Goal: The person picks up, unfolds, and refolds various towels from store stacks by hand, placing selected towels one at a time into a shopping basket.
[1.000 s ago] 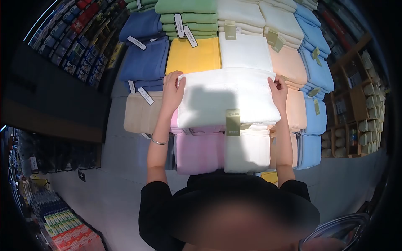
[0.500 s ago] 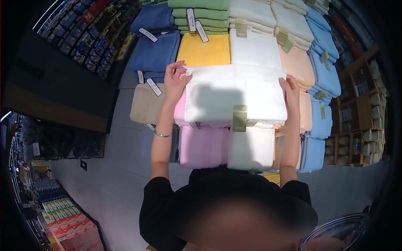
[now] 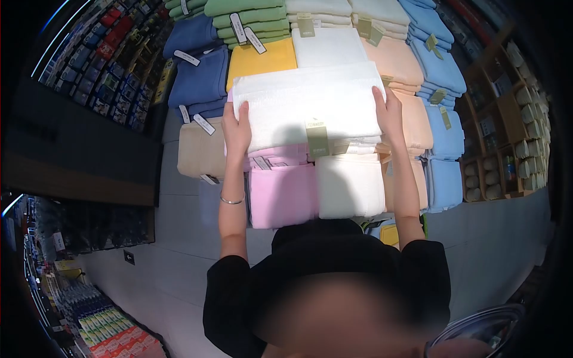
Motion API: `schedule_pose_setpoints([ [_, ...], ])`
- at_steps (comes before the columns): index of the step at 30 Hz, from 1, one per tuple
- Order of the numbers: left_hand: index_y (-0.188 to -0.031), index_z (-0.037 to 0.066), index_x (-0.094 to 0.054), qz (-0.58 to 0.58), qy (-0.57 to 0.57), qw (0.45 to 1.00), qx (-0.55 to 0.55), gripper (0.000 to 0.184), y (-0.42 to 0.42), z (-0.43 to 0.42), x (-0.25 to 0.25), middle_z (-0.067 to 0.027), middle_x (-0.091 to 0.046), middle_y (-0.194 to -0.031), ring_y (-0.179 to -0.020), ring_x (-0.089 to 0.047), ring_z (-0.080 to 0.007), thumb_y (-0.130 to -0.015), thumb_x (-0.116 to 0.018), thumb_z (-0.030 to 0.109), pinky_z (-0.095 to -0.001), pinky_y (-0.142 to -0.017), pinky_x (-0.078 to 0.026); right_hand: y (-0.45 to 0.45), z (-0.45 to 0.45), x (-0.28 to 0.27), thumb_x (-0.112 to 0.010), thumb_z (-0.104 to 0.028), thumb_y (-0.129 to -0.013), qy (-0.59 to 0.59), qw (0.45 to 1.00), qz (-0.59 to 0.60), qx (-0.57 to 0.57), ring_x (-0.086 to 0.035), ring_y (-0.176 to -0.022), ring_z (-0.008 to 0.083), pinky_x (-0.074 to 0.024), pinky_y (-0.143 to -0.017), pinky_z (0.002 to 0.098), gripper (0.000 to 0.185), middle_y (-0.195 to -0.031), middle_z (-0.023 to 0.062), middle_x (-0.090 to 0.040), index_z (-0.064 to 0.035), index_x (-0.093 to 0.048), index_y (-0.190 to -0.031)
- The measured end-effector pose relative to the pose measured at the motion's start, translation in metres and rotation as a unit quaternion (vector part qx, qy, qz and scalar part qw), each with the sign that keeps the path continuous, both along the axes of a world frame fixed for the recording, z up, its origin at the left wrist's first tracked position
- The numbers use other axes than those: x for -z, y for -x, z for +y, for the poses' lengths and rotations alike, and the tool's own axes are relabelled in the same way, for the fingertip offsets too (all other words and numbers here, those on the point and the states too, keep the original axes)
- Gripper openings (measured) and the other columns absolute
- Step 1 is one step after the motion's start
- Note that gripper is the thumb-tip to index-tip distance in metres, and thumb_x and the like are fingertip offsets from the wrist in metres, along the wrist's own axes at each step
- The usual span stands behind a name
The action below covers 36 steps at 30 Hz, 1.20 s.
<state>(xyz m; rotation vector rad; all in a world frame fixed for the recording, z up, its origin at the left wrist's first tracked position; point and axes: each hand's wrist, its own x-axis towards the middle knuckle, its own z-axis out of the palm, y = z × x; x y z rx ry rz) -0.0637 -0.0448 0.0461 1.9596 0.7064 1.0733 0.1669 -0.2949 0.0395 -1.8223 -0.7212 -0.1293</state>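
A folded white towel (image 3: 310, 95) lies spread across the front stacks, with an olive-green paper tag (image 3: 317, 137) hanging at its near edge. My left hand (image 3: 237, 128) grips its left side, thumb on top and fingers hidden beneath or behind it. On the right side, my right hand (image 3: 390, 116) holds the towel the same way. Just below it sit a pink towel stack (image 3: 284, 194) and a cream towel stack (image 3: 351, 185). Part of the towel is in my shadow.
Behind are yellow towels (image 3: 262, 59), green towels (image 3: 248, 18) and navy towels (image 3: 197, 77). Peach towels (image 3: 416, 122) and light blue towels (image 3: 444, 134) stand to the right, a beige towel (image 3: 200, 149) to the left. A wooden shelf (image 3: 498, 143) lines the right.
My hands have gone from pinching the white towel's far corners to gripping its sides. The towel now looks flatter and neater, its far flap laid down. The view has shifted slightly.
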Motion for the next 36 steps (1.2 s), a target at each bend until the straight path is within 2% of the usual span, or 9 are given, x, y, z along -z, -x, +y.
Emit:
schedule_pose_setpoints([
  [6, -0.094, -0.005, -0.052, -0.053, -0.033, 0.998, -0.001, 0.023, 0.016, -0.042, -0.019, -0.0151, -0.060, -0.080, -0.074, -0.054, -0.0180, -0.093, -0.049, 0.017, -0.0320, -0.069, -0.044, 0.025, -0.053, -0.020, -0.051, -0.025, -0.094, -0.024, 1.000, 0.009, 0.009, -0.054, -0.060, 0.0115, -0.0431, -0.056, 0.0265, 0.031, -0.066, 0.0099, -0.058, 0.0049, -0.058, -0.095],
  [9, -0.095, -0.004, -0.052, -0.072, 0.009, 0.996, 0.045, 0.021, 0.019, -0.070, -0.012, -0.0119, -0.060, -0.080, -0.072, -0.052, -0.0157, -0.094, -0.048, 0.017, -0.0305, -0.069, -0.044, 0.042, -0.094, -0.020, -0.053, -0.022, -0.094, -0.115, 0.992, 0.054, -0.025, -0.048, -0.061, 0.0057, -0.0412, -0.055, 0.0227, 0.027, -0.068, 0.0020, -0.056, 0.0036, -0.058, -0.091],
  [14, -0.097, -0.003, -0.051, -0.067, 0.071, 0.982, 0.159, 0.020, 0.009, -0.132, 0.011, -0.0084, -0.057, -0.080, -0.073, -0.050, -0.0118, -0.096, -0.045, 0.016, -0.0266, -0.069, -0.042, 0.066, -0.188, -0.001, -0.058, -0.019, -0.090, -0.017, 0.957, 0.286, -0.037, -0.059, -0.073, 0.0082, -0.0480, -0.064, 0.0222, 0.029, -0.086, 0.0065, -0.065, 0.0062, -0.060, -0.104],
  [20, -0.100, -0.001, -0.049, 0.039, 0.201, 0.914, 0.351, 0.017, -0.011, -0.211, 0.026, -0.0099, -0.060, -0.077, -0.069, -0.054, -0.0125, -0.095, -0.047, 0.015, -0.0275, -0.065, -0.044, 0.109, -0.305, 0.026, -0.057, -0.021, -0.091, -0.092, 0.938, 0.310, 0.121, -0.059, -0.071, 0.0080, -0.0480, -0.063, 0.0221, 0.029, -0.086, 0.0066, -0.065, 0.0048, -0.060, -0.103],
  [23, -0.106, -0.001, -0.047, 0.211, 0.211, 0.809, 0.506, 0.019, -0.012, -0.241, 0.003, -0.0114, -0.061, -0.075, -0.066, -0.055, -0.0140, -0.093, -0.050, 0.012, -0.0270, -0.064, -0.044, 0.142, -0.367, 0.005, -0.053, -0.022, -0.093, -0.099, 0.933, 0.244, 0.244, -0.058, -0.068, 0.0070, -0.0469, -0.060, 0.0213, 0.028, -0.083, 0.0050, -0.065, 0.0028, -0.061, -0.102],
  [24, -0.112, 0.000, -0.044, 0.170, 0.228, 0.776, 0.563, 0.024, -0.014, -0.248, 0.029, -0.0141, -0.062, -0.078, -0.069, -0.059, -0.0174, -0.091, -0.051, 0.010, -0.0285, -0.067, -0.046, 0.152, -0.386, -0.002, -0.053, -0.023, -0.093, -0.098, 0.926, 0.240, 0.275, -0.058, -0.068, 0.0068, -0.0467, -0.060, 0.0211, 0.028, -0.083, 0.0047, -0.064, 0.0026, -0.061, -0.101],
  [28, -0.112, -0.001, -0.047, 0.172, 0.131, 0.786, 0.579, 0.025, -0.028, -0.253, 0.051, -0.0139, -0.063, -0.087, -0.076, -0.063, -0.0196, -0.089, -0.054, 0.009, -0.0305, -0.070, -0.049, 0.172, -0.442, -0.004, -0.054, -0.027, -0.093, -0.058, 0.907, 0.249, 0.334, -0.057, -0.066, 0.0057, -0.0458, -0.059, 0.0208, 0.030, -0.080, 0.0033, -0.064, 0.0016, -0.061, -0.098],
  [31, -0.108, -0.002, -0.051, 0.186, 0.183, 0.811, 0.524, 0.022, -0.040, -0.240, 0.095, -0.0122, -0.063, -0.088, -0.076, -0.062, -0.0169, -0.089, -0.055, 0.009, -0.0273, -0.069, -0.050, 0.163, -0.466, 0.032, -0.056, -0.030, -0.092, 0.035, 0.901, 0.289, 0.321, -0.056, -0.065, 0.0047, -0.0447, -0.058, 0.0210, 0.032, -0.077, 0.0016, -0.063, 0.0005, -0.062, -0.096],
  [36, -0.105, -0.003, -0.052, 0.166, 0.320, 0.782, 0.508, 0.019, -0.045, -0.227, 0.100, -0.0097, -0.061, -0.085, -0.074, -0.059, -0.0127, -0.091, -0.054, 0.009, -0.0246, -0.066, -0.049, 0.139, -0.504, 0.149, -0.059, -0.035, -0.088, 0.158, 0.872, 0.281, 0.368, -0.060, -0.066, 0.0116, -0.0457, -0.060, 0.0257, 0.037, -0.077, 0.0048, -0.065, 0.0019, -0.065, -0.094],
])
